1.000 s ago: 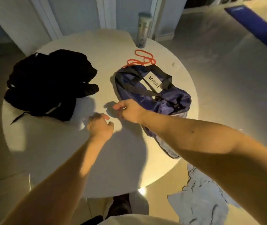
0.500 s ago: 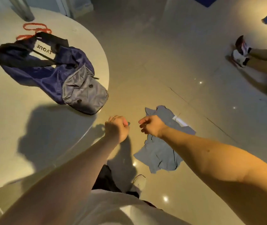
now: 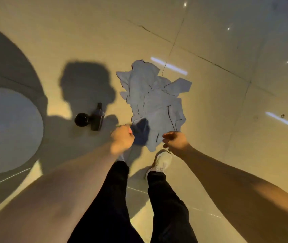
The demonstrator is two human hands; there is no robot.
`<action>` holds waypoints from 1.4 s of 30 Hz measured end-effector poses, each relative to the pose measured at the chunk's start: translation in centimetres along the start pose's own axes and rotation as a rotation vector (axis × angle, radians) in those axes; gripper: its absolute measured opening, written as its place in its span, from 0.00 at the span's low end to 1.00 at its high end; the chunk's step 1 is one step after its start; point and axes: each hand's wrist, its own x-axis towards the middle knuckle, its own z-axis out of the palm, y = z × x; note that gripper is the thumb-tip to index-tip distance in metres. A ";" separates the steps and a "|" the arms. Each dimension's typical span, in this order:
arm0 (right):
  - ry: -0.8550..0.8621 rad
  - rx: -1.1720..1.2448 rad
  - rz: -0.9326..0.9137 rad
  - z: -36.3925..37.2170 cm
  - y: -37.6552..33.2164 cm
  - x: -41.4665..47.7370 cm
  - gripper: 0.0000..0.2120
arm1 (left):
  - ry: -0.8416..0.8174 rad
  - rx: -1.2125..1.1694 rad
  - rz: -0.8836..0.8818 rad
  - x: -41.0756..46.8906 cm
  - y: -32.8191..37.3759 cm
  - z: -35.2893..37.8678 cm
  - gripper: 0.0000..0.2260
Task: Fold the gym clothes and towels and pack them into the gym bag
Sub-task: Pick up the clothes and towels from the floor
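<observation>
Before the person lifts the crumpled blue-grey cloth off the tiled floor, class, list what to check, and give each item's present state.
1. Crumpled blue-grey cloth just ahead of both hands: ok.
2. Left hand holds nothing: ok.
3. Right hand holds nothing: ok.
4. Cloth folded: not ok, crumpled.
5. Dark bottle apart from cloth: ok.
6. Gym bag ready: cannot tell, out of view.

Crumpled matt grey cloth garment (image 3: 154,100), glossy tiled floor (image 3: 218,95), shiny dark bottle (image 3: 97,116)
</observation>
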 end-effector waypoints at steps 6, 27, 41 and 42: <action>0.006 -0.203 0.036 3.0 9.4 14.1 0.08 | -0.067 0.000 -0.033 12.1 -2.8 11.6 0.10; 0.389 -0.329 -0.169 0.9 19.3 55.9 0.20 | -0.138 0.477 0.600 46.2 4.6 25.4 0.07; -0.064 0.392 -0.430 -1.7 9.3 51.1 0.13 | -0.074 0.020 0.728 46.1 8.2 21.2 0.43; -0.128 0.447 -0.452 -1.7 8.4 50.3 0.16 | -0.059 -0.033 0.740 45.7 8.6 20.7 0.39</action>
